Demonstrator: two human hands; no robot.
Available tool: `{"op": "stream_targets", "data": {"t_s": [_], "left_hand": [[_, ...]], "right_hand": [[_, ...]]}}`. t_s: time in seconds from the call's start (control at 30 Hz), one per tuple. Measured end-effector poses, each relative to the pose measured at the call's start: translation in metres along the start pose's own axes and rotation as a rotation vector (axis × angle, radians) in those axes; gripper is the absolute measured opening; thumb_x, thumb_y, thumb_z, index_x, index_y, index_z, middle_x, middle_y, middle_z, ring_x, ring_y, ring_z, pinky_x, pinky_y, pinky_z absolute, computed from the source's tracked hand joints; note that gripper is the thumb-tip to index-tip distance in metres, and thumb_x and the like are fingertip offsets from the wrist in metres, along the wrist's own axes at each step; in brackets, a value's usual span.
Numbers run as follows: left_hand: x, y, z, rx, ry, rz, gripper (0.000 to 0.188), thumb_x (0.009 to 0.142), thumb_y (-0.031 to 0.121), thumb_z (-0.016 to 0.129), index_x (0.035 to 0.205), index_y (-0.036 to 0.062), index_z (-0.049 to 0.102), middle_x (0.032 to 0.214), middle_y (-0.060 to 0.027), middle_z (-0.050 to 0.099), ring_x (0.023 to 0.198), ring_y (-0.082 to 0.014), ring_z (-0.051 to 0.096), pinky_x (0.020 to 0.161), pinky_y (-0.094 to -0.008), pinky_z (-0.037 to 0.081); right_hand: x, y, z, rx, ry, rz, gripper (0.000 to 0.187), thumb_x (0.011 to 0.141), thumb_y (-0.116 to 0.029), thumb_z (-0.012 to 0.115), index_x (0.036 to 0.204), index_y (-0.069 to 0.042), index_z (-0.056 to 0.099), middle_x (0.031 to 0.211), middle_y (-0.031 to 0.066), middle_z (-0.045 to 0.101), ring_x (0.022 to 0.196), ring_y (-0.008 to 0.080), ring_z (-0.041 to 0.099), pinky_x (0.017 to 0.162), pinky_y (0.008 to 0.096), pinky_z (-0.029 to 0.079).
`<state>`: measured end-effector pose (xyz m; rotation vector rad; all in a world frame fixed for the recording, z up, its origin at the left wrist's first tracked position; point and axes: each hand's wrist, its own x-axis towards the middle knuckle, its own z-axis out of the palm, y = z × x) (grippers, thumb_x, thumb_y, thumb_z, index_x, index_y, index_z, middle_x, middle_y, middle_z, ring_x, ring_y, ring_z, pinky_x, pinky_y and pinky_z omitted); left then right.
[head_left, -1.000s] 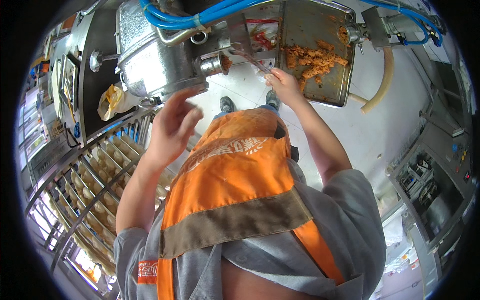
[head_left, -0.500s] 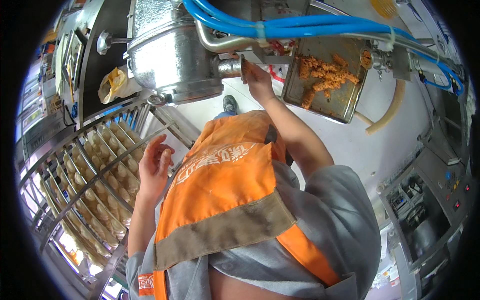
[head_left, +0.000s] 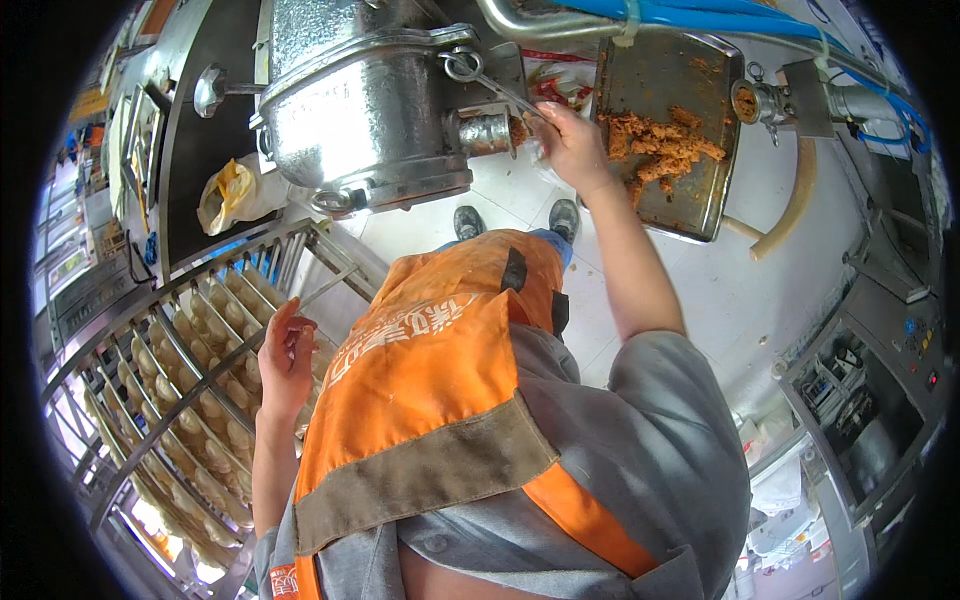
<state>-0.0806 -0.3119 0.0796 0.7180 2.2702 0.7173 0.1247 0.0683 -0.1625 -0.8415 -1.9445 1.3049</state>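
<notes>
My right hand is closed on a thin metal rod, just beside the short outlet pipe of a shiny steel vessel. Orange-brown filling shows at the pipe's mouth. The rod's far end meets a metal ring against the vessel's rim; whether the two are joined, I cannot tell. Over by the rack, my left hand hangs with its fingers loosely bent and apart, holding nothing I can see. Right of my right hand, a metal tray carries clumps of crumbly orange filling.
A metal rack of pale dough pieces stands close on the left. Blue hoses cross at the upper right, above a filling-smeared steel nozzle. A yellow-white bag lies left of the vessel. A grey machine stands at right.
My right hand has left the outlet pipe's rim, moved slightly right and now grips the metal rod. My left hand has dropped a little lower and left. The view has shifted, showing both shoes.
</notes>
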Motion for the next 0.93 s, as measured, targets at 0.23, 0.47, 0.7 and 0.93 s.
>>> {"op": "stream_targets", "data": {"t_s": [0.23, 0.47, 0.7, 0.93], "left_hand": [[-0.01, -0.014, -0.004, -0.007, -0.034, 0.002, 0.038, 0.098, 0.002, 0.055, 0.135, 0.0002, 0.05, 0.1, -0.0056, 0.063, 0.08, -0.0086, 0.058, 0.073, -0.025, 0.052], [-0.021, -0.02, 0.029, -0.113, -0.049, -0.053, 0.035, 0.101, 0.01, 0.056, 0.134, -0.0006, 0.051, 0.102, -0.006, 0.062, 0.08, -0.0083, 0.056, 0.073, -0.0245, 0.051], [-0.013, -0.002, 0.043, -0.182, 0.001, 0.004, 0.031, 0.1, 0.009, 0.057, 0.128, -0.0009, 0.055, 0.095, -0.0049, 0.064, 0.078, -0.0087, 0.058, 0.072, -0.0243, 0.051], [-0.02, -0.042, 0.051, -0.246, 0.011, -0.067, 0.036, 0.1, 0.015, 0.06, 0.131, 0.0001, 0.054, 0.102, -0.0069, 0.064, 0.085, -0.0092, 0.059, 0.076, -0.0249, 0.052]], "right_hand": [[0.063, -0.076, -0.102, -0.557, -0.28, -0.442, 0.015, 0.094, -0.02, 0.06, 0.097, -0.007, 0.068, 0.087, 0.0189, 0.067, 0.082, 0.0363, 0.065, 0.069, 0.0474, 0.052], [0.079, -0.167, -0.062, -0.084, -0.179, -0.485, 0.015, 0.091, -0.019, 0.071, 0.1, -0.007, 0.073, 0.087, 0.0063, 0.073, 0.081, 0.0161, 0.069, 0.07, 0.0303, 0.056], [0.094, -0.234, 0.049, -0.635, -0.525, -0.635, 0.011, 0.075, -0.009, 0.059, 0.081, -0.008, 0.069, 0.077, 0.0136, 0.07, 0.073, 0.0316, 0.071, 0.063, 0.0429, 0.056], [0.059, -0.225, -0.012, -0.523, -0.357, -0.747, 0.009, 0.075, -0.008, 0.067, 0.08, -0.015, 0.07, 0.089, 0.0063, 0.073, 0.088, 0.0288, 0.071, 0.065, 0.0371, 0.055]]}}
